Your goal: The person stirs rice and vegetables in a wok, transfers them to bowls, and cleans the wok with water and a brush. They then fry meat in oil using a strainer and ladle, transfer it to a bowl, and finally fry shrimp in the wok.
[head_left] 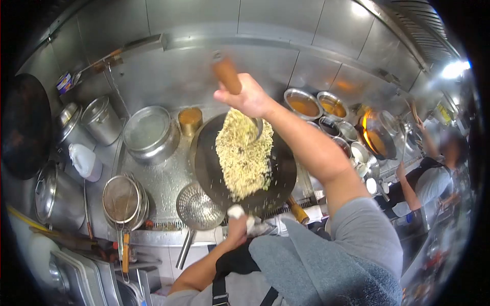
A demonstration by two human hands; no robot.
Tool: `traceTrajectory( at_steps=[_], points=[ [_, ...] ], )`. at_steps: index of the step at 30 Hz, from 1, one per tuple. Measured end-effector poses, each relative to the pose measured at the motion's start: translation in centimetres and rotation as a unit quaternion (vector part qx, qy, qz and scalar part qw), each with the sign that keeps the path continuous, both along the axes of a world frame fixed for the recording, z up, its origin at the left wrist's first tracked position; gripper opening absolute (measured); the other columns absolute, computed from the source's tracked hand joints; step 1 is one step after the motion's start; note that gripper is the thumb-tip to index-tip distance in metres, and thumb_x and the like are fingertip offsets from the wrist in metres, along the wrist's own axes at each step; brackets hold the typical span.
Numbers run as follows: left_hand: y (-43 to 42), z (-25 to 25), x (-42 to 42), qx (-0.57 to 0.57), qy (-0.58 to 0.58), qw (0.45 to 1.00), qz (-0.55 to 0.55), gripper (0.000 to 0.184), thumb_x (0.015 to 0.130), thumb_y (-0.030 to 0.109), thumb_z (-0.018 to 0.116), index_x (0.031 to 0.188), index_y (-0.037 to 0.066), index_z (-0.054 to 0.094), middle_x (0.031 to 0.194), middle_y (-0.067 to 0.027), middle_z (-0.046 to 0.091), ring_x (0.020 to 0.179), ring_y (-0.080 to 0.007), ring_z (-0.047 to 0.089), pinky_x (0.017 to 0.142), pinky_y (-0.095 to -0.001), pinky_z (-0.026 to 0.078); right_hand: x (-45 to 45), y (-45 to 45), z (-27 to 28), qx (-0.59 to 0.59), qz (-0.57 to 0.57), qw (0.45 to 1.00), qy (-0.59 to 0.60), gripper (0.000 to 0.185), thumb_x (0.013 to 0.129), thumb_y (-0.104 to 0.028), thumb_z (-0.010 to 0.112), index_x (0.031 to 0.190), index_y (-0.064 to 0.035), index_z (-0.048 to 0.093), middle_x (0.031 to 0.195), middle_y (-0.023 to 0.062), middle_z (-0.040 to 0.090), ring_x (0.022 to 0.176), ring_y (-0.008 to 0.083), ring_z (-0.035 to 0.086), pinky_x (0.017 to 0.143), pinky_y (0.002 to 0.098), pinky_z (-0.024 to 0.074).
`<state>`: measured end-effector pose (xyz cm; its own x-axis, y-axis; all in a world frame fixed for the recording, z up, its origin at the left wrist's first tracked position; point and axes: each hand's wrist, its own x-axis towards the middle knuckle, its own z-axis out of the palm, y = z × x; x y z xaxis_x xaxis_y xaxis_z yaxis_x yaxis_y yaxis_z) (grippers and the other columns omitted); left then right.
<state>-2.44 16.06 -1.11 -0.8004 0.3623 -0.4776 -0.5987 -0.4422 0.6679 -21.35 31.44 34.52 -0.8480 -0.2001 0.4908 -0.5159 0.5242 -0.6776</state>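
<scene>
A large dark wok (283, 176) sits on the range, holding a heap of fried rice (245, 163) with some green bits. Above its far side, my right hand (247, 97) is closed around the wooden handle of a ladle (227, 75). The ladle's metal bowl dips into the rice, partly covered by it. At the wok's near rim my left hand (237, 229) grips a folded white cloth (236, 211); whether the wok's handle is under it is hidden. A perforated strainer (196, 206) lies just left of the wok.
A large metal pot (148, 133) and a can of orange liquid (190, 120) stand to the left. Stacked sieves (121, 198) rest nearer. Sauce bowls (303, 104) line the back right. A flaming wok (376, 135) and a co-worker (426, 178) are at right.
</scene>
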Motion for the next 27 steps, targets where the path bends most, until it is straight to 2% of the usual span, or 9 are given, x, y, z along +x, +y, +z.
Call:
traceTrajectory(
  at_steps=[2,4,8,10,12,17,21,24,27],
  points=[
    [3.3,2.4,-3.7,-0.065,-0.044,0.996,0.029,0.022,0.088,0.005,0.054,0.109,-0.004,0.055,0.089,-0.0118,0.062,0.071,-0.0223,0.064,0.057,-0.0398,0.053,-0.7,0.3,-2.0,0.132,0.058,0.989,-0.028,0.048,0.089,-0.045,0.068,0.079,-0.0005,0.055,0.062,0.0034,0.049,0.060,0.0153,0.045,0.058,0.0379,0.0418],
    [6.2,0.5,-8.0,-0.033,-0.031,0.998,0.032,0.021,0.089,0.008,0.055,0.105,-0.006,0.055,0.087,-0.0130,0.062,0.065,-0.0239,0.063,0.051,-0.0408,0.051,-2.1,2.1,-3.6,0.124,0.020,0.984,-0.128,0.046,0.089,-0.043,0.068,0.084,0.0013,0.061,0.067,0.0070,0.058,0.062,0.0185,0.054,0.063,0.0373,0.0464],
    [9.3,-2.6,-10.8,-0.095,-0.024,0.995,0.036,0.016,0.090,0.011,0.053,0.102,0.001,0.057,0.081,-0.0113,0.061,0.062,-0.0235,0.061,0.046,-0.0413,0.047,1.6,7.3,-2.5,-0.127,-0.062,0.989,0.035,0.033,0.091,-0.032,0.069,0.077,-0.0034,0.060,0.061,0.0036,0.056,0.051,0.0126,0.052,0.048,0.0312,0.0433],
    [9.6,-4.2,-11.3,-0.093,-0.004,0.993,0.067,0.019,0.090,0.013,0.054,0.104,0.000,0.057,0.078,-0.0108,0.061,0.061,-0.0230,0.061,0.045,-0.0406,0.047,1.4,9.3,-8.2,-0.332,-0.108,0.937,0.028,0.032,0.090,-0.026,0.070,0.071,-0.0054,0.054,0.058,0.0007,0.052,0.047,0.0099,0.049,0.044,0.0285,0.0391],
    [9.0,-2.7,-10.8,-0.080,-0.021,0.996,0.042,0.019,0.086,0.007,0.056,0.102,-0.002,0.058,0.078,-0.0107,0.061,0.059,-0.0233,0.061,0.045,-0.0376,0.047,-4.0,10.6,-17.9,-0.411,-0.087,0.907,-0.002,0.036,0.090,-0.026,0.070,0.069,-0.0063,0.050,0.056,-0.0005,0.051,0.046,0.0101,0.049,0.043,0.0285,0.0380],
    [9.1,-3.3,-10.4,-0.098,-0.001,0.993,0.064,0.014,0.092,0.021,0.058,0.095,0.008,0.058,0.070,-0.0059,0.059,0.055,-0.0205,0.058,0.046,-0.0365,0.048,-0.7,10.1,-6.3,-0.257,-0.026,0.964,-0.057,0.043,0.089,-0.035,0.071,0.066,-0.0053,0.051,0.057,0.0000,0.049,0.052,0.0119,0.046,0.050,0.0324,0.0379],
    [8.0,-2.8,-9.7,-0.038,-0.105,0.994,0.001,0.029,0.092,0.037,0.063,0.101,0.010,0.054,0.074,-0.0080,0.060,0.063,-0.0262,0.064,0.057,-0.0418,0.055,1.4,8.5,-13.3,-0.183,0.053,0.978,0.087,0.042,0.090,-0.037,0.069,0.070,-0.0028,0.055,0.060,0.0029,0.052,0.058,0.0150,0.048,0.055,0.0363,0.0397],
    [7.5,-1.6,-10.0,-0.038,-0.124,0.989,-0.071,0.027,0.093,0.036,0.061,0.102,0.011,0.053,0.077,-0.0093,0.062,0.067,-0.0276,0.066,0.063,-0.0432,0.057,-0.6,9.4,-10.9,-0.101,-0.019,0.991,-0.084,0.042,0.090,-0.037,0.068,0.073,-0.0011,0.056,0.061,0.0044,0.052,0.059,0.0164,0.049,0.057,0.0372,0.0411],
    [7.1,-0.2,-10.6,-0.042,-0.130,0.984,-0.115,0.024,0.095,0.033,0.058,0.102,0.010,0.052,0.080,-0.0119,0.064,0.072,-0.0298,0.068,0.066,-0.0476,0.058,-0.6,10.5,-8.8,-0.193,0.052,0.980,0.009,0.038,0.090,-0.033,0.069,0.071,-0.0027,0.055,0.062,0.0022,0.053,0.058,0.0144,0.050,0.055,0.0343,0.0408]
  ],
)
